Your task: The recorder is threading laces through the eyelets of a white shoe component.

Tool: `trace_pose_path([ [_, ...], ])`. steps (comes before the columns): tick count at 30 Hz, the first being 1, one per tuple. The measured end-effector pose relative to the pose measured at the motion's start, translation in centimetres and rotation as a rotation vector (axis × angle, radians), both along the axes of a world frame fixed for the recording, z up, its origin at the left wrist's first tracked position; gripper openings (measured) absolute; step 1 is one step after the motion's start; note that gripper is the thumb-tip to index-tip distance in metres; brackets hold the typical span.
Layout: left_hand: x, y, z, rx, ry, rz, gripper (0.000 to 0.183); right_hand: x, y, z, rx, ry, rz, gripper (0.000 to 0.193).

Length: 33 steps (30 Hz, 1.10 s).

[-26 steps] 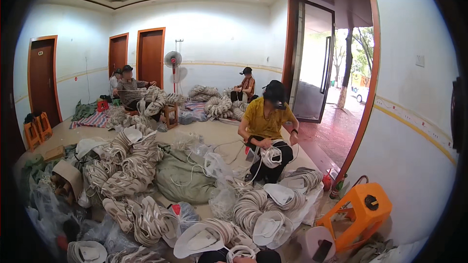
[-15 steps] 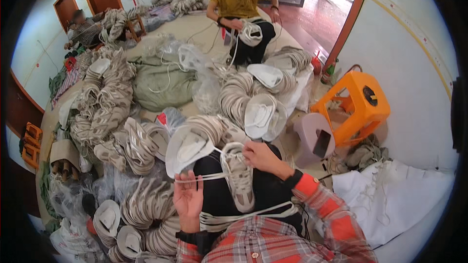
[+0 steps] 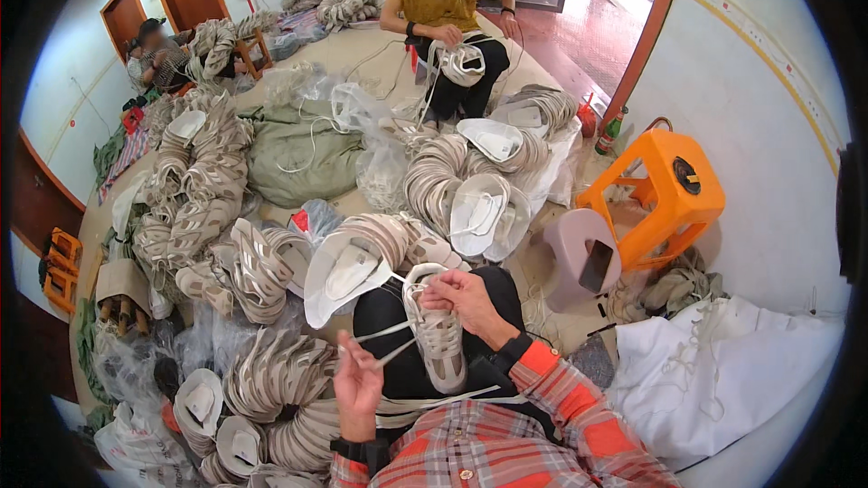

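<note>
This shoe point(image 3: 442, 346) is off-white and tan, criss-crossed up front. My left fingers point(image 3: 358, 358) pinch pale lace point(image 3: 384, 331); can't tell if my right fingers point(image 3: 443, 292) grip.

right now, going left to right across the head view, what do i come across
Orange stools at the far left, left hand, beige shoe, lilac stool, white cloth.
</note>
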State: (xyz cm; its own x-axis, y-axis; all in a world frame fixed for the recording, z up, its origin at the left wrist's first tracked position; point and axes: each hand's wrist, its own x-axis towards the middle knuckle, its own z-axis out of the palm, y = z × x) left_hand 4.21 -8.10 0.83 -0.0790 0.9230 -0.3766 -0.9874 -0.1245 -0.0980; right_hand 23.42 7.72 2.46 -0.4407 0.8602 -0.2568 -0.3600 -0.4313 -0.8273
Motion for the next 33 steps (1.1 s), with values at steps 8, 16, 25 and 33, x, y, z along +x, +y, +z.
trace_pose_path([
  [8,2.9,2.4,-0.7,-0.131,0.04,-0.398,0.032,6.6,4.3,8.6,0.314,-0.006,-0.534,0.015],
  [16,3.3,4.6,1.3,-0.219,2.053,-0.136,0.029,8.6,3.5,9.0,0.316,-0.041,-0.506,0.014],
  [25,4.5,8.4,-0.1,0.501,3.046,0.016,0.015,8.6,2.9,9.0,0.307,-0.039,-0.467,0.016],
  [33,1.5,11.2,1.3,0.057,1.537,-0.815,0.023,11.2,4.3,8.1,0.27,-0.011,-0.602,0.016],
])
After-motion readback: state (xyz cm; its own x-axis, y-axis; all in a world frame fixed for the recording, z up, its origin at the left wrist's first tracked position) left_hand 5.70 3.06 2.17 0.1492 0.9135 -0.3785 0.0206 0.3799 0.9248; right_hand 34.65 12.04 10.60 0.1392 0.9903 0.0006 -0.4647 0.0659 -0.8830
